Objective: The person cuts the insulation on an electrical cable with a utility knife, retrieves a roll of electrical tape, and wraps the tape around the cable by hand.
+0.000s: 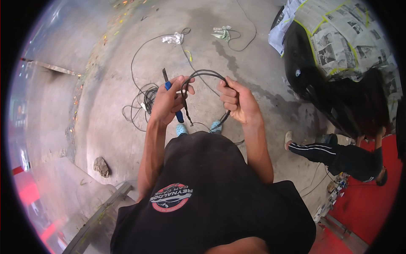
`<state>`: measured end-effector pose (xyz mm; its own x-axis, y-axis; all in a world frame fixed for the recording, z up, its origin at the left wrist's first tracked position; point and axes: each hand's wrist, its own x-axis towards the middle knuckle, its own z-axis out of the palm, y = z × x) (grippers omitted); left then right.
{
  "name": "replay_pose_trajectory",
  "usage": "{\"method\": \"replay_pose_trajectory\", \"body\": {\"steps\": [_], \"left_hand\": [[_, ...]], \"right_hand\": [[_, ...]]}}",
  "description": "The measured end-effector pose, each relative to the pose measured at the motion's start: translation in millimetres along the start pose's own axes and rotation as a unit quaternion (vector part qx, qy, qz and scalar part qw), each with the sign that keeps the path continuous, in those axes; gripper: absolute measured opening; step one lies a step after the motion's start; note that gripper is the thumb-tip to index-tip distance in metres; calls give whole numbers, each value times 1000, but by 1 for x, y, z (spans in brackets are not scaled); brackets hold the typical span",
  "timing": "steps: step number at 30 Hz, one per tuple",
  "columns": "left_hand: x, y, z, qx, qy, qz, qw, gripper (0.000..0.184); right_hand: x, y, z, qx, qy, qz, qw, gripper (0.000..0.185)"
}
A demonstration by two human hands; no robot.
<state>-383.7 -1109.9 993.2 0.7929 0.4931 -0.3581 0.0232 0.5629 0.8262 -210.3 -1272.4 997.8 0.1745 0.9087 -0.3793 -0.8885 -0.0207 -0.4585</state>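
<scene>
A blue-handled cutter knife point(168, 85), its dark blade pointing away from me, is held in my left hand point(170, 99). The same hand's fingers also touch a black cable point(207, 72), which arches across to my right hand point(240, 101). My right hand is closed around the doubled cable. One end of the cable hangs down beside my left hand, twisted near its tip point(190, 120). Both hands are in front of my chest, above the concrete floor, with the cable loop between them.
A tangled cable coil point(146, 99) lies on the floor at left. Cloths point(173, 39) lie farther ahead. At right stand a dark car part point(304, 63) and newspaper-masked bodywork point(338, 42), with a crouching person point(355, 161) nearby. A rock point(101, 167) lies at lower left.
</scene>
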Motion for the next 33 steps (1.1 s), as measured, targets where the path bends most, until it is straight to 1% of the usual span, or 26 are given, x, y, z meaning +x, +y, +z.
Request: {"method": "replay_pose_trajectory", "body": {"steps": [3, 4, 7, 8, 10, 11, 12, 13, 15, 16, 17, 18, 19, 22, 25, 28, 31, 33], "left_hand": [[5, -10, -9, 80, -28, -32, 996, 40], [5, -15, -12, 95, -42, -47, 993, 41], [7, -34, -17, 77, -45, -35, 995, 43], [6, -38, -17, 49, -24, -18, 998, 36], [8, -48, -25, 60, 32, 47, 997, 30], [9, -51, -28, 65, 60, 79, 993, 28], [9, -46, -28, 25, 82, 95, 992, 21], [7, -42, -26, 35, 98, 112, 988, 20], [3, -30, -21, 56, 130, 147, 979, 19], [3, -23, -20, 65, 144, 174, 972, 17], [0, -13, -17, 65, 150, 186, 969, 16], [0, -7, -16, 89, 154, 206, 962, 16], [-2, -2, -17, 113, 157, 225, 955, 15], [-9, 14, -11, 150, 177, 258, 938, 16], [-12, 26, -11, 159, 187, 276, 929, 16], [-10, 32, -15, 169, 184, 285, 925, 17], [-9, 34, -14, 176, 182, 288, 923, 18], [-5, 33, -18, 178, 185, 287, 923, 17]], "right_hand": [[-1, -1, 1, -13, 34, -23, 999, 29], [0, 0, -3, -11, 17, -27, 999, 29], [2, 2, -11, 30, -25, -24, 999, 30], [0, 1, -10, 34, -27, -30, 999, 31], [-3, 0, -5, 43, -31, -42, 998, 33], [-3, -1, -5, 19, -37, -52, 998, 33], [-4, -1, -5, -6, -43, -62, 997, 33], [-4, -1, -6, -30, -50, -71, 996, 33], [-3, 5, -3, -145, 12, -134, 980, 26], [-2, 9, -2, -201, 42, -164, 965, 23], [0, 13, -4, -291, 96, -227, 924, 20], [4, 16, -8, -377, 148, -286, 869, 17], [7, 20, -9, -456, 197, -342, 798, 14], [6, 25, -1, -531, 231, -403, 709, 13], [8, 28, -2, -537, 215, -430, 693, 19], [-7, 17, 11, -548, 216, -316, 744, 29], [-5, 13, 2, -487, 164, -269, 815, 40], [-10, 4, 9, -436, 138, -183, 870, 40]]}}
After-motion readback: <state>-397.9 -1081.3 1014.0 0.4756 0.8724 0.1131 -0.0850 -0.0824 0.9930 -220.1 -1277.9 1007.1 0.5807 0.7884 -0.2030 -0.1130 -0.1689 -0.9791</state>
